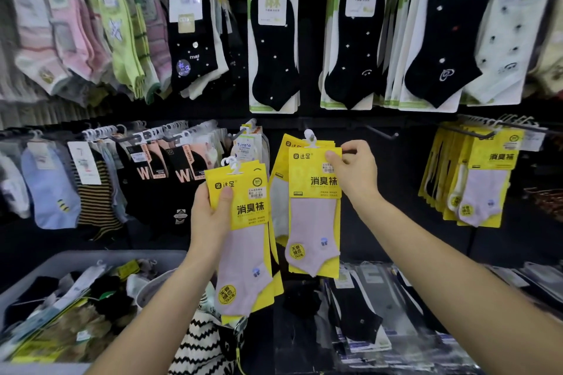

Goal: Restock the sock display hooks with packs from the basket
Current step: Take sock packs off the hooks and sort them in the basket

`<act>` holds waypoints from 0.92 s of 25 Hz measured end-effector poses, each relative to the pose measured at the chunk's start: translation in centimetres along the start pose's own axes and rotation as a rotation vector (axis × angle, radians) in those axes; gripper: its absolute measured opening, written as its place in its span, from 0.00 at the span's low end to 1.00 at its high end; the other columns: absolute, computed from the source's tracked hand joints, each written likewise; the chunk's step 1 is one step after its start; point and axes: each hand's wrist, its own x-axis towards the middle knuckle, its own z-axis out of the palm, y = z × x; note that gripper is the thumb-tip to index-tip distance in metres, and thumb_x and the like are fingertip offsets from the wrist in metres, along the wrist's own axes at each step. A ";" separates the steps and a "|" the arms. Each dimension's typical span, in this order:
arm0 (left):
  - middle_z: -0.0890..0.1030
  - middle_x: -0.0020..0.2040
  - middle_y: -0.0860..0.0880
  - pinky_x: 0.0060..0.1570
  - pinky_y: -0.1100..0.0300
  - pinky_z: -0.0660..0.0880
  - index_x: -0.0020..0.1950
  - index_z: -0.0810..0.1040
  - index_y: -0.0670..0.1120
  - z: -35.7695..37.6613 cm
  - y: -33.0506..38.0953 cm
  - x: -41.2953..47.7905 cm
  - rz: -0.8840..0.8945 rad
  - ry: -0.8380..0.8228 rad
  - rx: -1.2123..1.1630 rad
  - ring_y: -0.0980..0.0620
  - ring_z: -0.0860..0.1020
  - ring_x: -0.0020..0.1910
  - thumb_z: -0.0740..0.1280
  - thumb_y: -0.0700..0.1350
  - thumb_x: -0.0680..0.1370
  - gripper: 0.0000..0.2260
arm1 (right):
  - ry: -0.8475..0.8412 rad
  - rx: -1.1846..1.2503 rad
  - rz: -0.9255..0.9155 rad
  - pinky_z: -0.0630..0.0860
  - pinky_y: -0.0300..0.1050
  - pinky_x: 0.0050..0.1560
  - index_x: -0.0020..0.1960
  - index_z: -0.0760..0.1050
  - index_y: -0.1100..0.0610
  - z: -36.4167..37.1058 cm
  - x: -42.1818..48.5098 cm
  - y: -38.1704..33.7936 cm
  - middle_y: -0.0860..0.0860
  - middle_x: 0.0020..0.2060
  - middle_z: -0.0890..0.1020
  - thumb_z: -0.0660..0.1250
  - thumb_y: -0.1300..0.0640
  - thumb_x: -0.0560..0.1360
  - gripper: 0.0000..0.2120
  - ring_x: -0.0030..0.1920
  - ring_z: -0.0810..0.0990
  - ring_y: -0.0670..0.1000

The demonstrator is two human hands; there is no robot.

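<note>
My left hand grips a small stack of yellow sock packs with pale pink socks, thumb across the front card. My right hand pinches the top right corner of another yellow pack, held up in front of the dark display wall; its white plastic hanger sits just below a bare hook. More yellow cards show behind this pack. A grey basket at lower left holds several mixed sock packs.
Matching yellow packs hang on a hook at right. Black ankle socks on white cards hang above. Striped and black packs fill the left hooks. Flat sock packs lie on the shelf below.
</note>
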 end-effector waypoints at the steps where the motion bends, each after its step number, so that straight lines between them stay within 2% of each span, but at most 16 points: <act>1: 0.79 0.44 0.57 0.33 0.71 0.75 0.48 0.72 0.54 -0.1 0.0 0.0 0.000 0.001 0.000 0.65 0.80 0.38 0.61 0.44 0.80 0.05 | 0.010 -0.012 -0.010 0.76 0.42 0.36 0.47 0.68 0.51 0.1 0.0 0.1 0.49 0.35 0.80 0.69 0.53 0.74 0.09 0.38 0.80 0.48; 4: 0.79 0.45 0.56 0.34 0.69 0.76 0.50 0.73 0.51 0.3 0.2 -0.1 0.000 -0.020 -0.013 0.64 0.80 0.39 0.61 0.44 0.80 0.03 | 0.005 -0.054 -0.006 0.71 0.38 0.33 0.48 0.67 0.51 0.2 0.0 0.3 0.48 0.35 0.79 0.69 0.51 0.73 0.11 0.37 0.78 0.45; 7: 0.79 0.46 0.55 0.35 0.69 0.77 0.54 0.73 0.47 1.2 0.8 -0.2 0.008 -0.050 -0.034 0.63 0.81 0.40 0.61 0.44 0.80 0.04 | 0.040 -0.080 -0.007 0.68 0.36 0.33 0.51 0.67 0.53 -0.5 -0.7 0.5 0.45 0.37 0.74 0.70 0.50 0.72 0.15 0.37 0.74 0.42; 9: 0.79 0.47 0.55 0.35 0.70 0.76 0.54 0.73 0.48 1.9 1.4 -0.3 0.022 -0.065 -0.044 0.64 0.80 0.40 0.62 0.44 0.79 0.04 | 0.062 -0.079 -0.071 0.68 0.33 0.33 0.49 0.68 0.54 -1.0 -1.5 0.7 0.45 0.36 0.71 0.70 0.49 0.72 0.15 0.36 0.71 0.42; 12: 0.80 0.45 0.56 0.35 0.70 0.75 0.53 0.73 0.51 3.6 2.3 -0.8 0.053 -0.097 -0.058 0.62 0.80 0.41 0.63 0.43 0.79 0.05 | -0.119 -0.019 -0.156 0.69 0.31 0.34 0.41 0.71 0.50 -0.5 -3.3 0.0 0.45 0.34 0.74 0.71 0.45 0.70 0.12 0.34 0.71 0.41; 14: 0.81 0.44 0.56 0.37 0.68 0.76 0.53 0.74 0.49 4.8 2.7 -1.3 0.060 -0.113 -0.071 0.59 0.81 0.42 0.64 0.42 0.78 0.05 | -0.229 -0.033 -0.155 0.69 0.32 0.35 0.40 0.69 0.46 0.1 -4.1 -0.7 0.44 0.34 0.74 0.72 0.44 0.69 0.12 0.34 0.71 0.41; 17: 0.82 0.47 0.52 0.42 0.61 0.79 0.53 0.74 0.50 6.1 3.2 -2.0 0.030 -0.150 -0.132 0.53 0.82 0.46 0.66 0.41 0.77 0.06 | -0.192 0.003 -0.105 0.72 0.40 0.39 0.39 0.70 0.49 0.0 -3.9 -1.3 0.46 0.35 0.74 0.72 0.48 0.70 0.12 0.36 0.72 0.45; 19: 0.83 0.46 0.54 0.40 0.63 0.80 0.50 0.74 0.54 6.4 3.4 -2.1 0.013 -0.181 -0.186 0.55 0.82 0.46 0.64 0.41 0.78 0.07 | -0.200 -0.013 -0.069 0.75 0.47 0.43 0.40 0.71 0.53 -0.5 -3.6 -1.4 0.50 0.37 0.77 0.71 0.50 0.72 0.11 0.39 0.75 0.49; 23: 0.84 0.42 0.60 0.38 0.65 0.79 0.47 0.75 0.58 7.0 3.5 -2.0 -0.009 -0.205 -0.226 0.60 0.82 0.42 0.60 0.43 0.81 0.10 | -0.196 -0.034 -0.042 0.78 0.51 0.45 0.40 0.71 0.53 -1.4 -3.5 -1.3 0.56 0.39 0.83 0.69 0.50 0.74 0.09 0.43 0.82 0.55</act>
